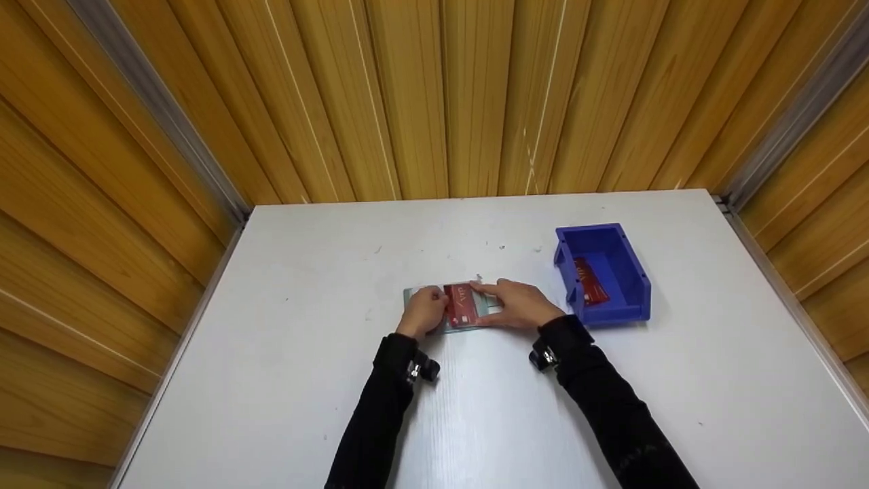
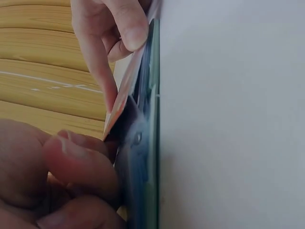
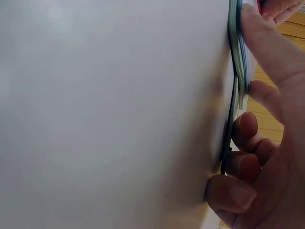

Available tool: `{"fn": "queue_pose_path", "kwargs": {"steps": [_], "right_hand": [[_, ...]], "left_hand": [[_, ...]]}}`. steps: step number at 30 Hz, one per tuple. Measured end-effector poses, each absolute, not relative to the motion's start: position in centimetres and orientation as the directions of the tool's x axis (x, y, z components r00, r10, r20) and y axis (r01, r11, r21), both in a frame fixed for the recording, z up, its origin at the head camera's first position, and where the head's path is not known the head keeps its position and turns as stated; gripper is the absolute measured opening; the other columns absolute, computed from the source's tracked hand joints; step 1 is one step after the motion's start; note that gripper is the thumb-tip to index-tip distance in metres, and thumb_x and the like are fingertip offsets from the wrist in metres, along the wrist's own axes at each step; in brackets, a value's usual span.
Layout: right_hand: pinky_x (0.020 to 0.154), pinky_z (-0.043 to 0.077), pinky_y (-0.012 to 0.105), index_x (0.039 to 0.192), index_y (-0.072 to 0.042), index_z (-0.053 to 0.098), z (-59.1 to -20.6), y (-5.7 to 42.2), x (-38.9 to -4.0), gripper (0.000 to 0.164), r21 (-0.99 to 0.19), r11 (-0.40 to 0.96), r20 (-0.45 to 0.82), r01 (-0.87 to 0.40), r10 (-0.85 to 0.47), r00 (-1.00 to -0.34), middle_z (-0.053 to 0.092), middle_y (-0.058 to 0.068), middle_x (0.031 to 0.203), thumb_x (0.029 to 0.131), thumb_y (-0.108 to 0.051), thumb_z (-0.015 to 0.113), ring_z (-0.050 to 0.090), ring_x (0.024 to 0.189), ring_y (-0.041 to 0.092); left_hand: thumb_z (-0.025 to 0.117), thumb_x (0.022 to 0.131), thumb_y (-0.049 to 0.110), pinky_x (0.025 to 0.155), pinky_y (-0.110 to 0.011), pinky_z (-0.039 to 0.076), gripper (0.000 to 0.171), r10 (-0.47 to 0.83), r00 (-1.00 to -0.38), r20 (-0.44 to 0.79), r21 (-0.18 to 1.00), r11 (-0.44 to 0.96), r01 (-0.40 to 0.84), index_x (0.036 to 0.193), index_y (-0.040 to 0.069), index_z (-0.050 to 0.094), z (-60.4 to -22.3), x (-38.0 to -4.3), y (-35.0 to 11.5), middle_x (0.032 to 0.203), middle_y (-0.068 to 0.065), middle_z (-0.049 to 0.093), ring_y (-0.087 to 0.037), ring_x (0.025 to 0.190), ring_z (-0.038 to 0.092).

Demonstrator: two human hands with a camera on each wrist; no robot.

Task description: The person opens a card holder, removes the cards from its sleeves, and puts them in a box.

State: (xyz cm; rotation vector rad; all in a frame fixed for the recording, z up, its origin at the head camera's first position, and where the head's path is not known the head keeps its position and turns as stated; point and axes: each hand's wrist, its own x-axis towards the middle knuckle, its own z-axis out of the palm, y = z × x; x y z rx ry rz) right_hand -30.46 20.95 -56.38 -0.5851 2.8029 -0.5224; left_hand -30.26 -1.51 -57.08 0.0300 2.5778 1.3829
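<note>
A red card marked VIP (image 1: 461,303) lies over a thin card holder (image 1: 411,292) with teal edges and clear leaves on the white table. My left hand (image 1: 423,311) has curled fingers and pinches the card's left edge; up close, its fingertips meet the raised dark corner in the left wrist view. From the other side, my right hand (image 1: 519,304) spans the card holder, with thumb and index finger at the card's right corners. The right wrist view shows the right thumb (image 3: 267,45) along the edge of the stacked leaves (image 3: 238,52), the other fingers curled beside them.
A blue plastic bin (image 1: 614,314) stands to the right of the right hand, with another red card (image 1: 589,282) leaning inside. Wood-patterned walls (image 1: 475,102) enclose the white table (image 1: 305,380) at the back and sides.
</note>
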Motion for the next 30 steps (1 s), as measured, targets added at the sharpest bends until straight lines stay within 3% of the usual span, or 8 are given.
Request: {"fn": "queue_pose_path", "kwargs": {"steps": [3,6,12,18,25,30], "right_hand": [[0.075,0.043,0.038,0.157,-0.029,0.045,-56.3,20.9,-30.6,0.083,-0.373,0.853,-0.149,-0.364,-0.442,-0.884,0.06,0.009,0.101,0.086,-0.059,0.077,0.048,0.081,0.02],[0.074,0.04,0.036,0.157,-0.03,0.045,-56.2,21.0,-30.7,0.082,-0.366,0.857,-0.159,-0.363,-0.442,-0.883,0.055,0.005,0.096,0.086,-0.059,0.077,0.044,0.079,0.018],[0.077,0.042,0.036,0.157,-0.033,0.046,-56.0,21.0,-30.7,0.082,-0.382,0.862,-0.175,-0.334,-0.422,-0.89,0.058,0.007,0.101,0.086,-0.058,0.078,0.047,0.083,0.019],[0.084,0.047,0.042,0.157,-0.034,0.045,-56.3,21.1,-30.4,0.082,-0.388,0.863,-0.176,-0.324,-0.415,-0.893,0.062,0.012,0.111,0.086,-0.058,0.078,0.051,0.087,0.021],[0.076,0.042,0.038,0.157,-0.033,0.046,-56.3,21.0,-30.3,0.081,-0.388,0.861,-0.169,-0.327,-0.416,-0.893,0.055,0.006,0.098,0.086,-0.058,0.078,0.047,0.081,0.02],[0.089,0.051,0.046,0.157,-0.033,0.046,-56.4,21.0,-30.4,0.081,-0.375,0.865,-0.167,-0.334,-0.417,-0.894,0.063,0.013,0.111,0.087,-0.058,0.077,0.057,0.094,0.024]], "left_hand": [[0.054,0.105,0.015,0.06,-0.026,0.039,0.022,0.098,-0.98,-0.171,0.827,0.555,-0.089,0.089,0.004,0.064,-56.9,-30.2,-2.2,0.077,-0.001,0.052,-0.016,0.07,0.051],[0.053,0.106,0.015,0.062,-0.027,0.04,0.022,0.074,-0.983,-0.168,0.804,0.587,-0.094,0.091,0.004,0.064,-56.4,-30.2,-3.1,0.079,-0.003,0.055,-0.017,0.073,0.053],[0.052,0.106,0.017,0.064,-0.029,0.042,0.023,0.063,-0.98,-0.189,0.784,0.611,-0.112,0.099,0.002,0.067,-55.5,-30.4,-4.9,0.085,-0.007,0.058,-0.021,0.079,0.055],[0.051,0.108,0.016,0.061,-0.027,0.042,0.023,0.088,-0.982,-0.17,0.865,0.491,-0.106,0.101,0.001,0.066,-53.9,-30.3,-5.9,0.08,-0.003,0.055,-0.016,0.072,0.052],[0.053,0.107,0.015,0.057,-0.024,0.037,0.02,0.093,-0.991,-0.094,0.922,0.383,-0.051,0.099,0.0,0.064,-49.9,-29.9,-6.0,0.073,0.002,0.05,-0.011,0.067,0.048],[0.054,0.108,0.016,0.054,-0.024,0.034,0.02,0.114,-0.99,-0.077,0.933,0.359,-0.032,0.093,0.005,0.062,-48.7,-29.5,-5.9,0.067,0.004,0.047,-0.01,0.062,0.045]]}}
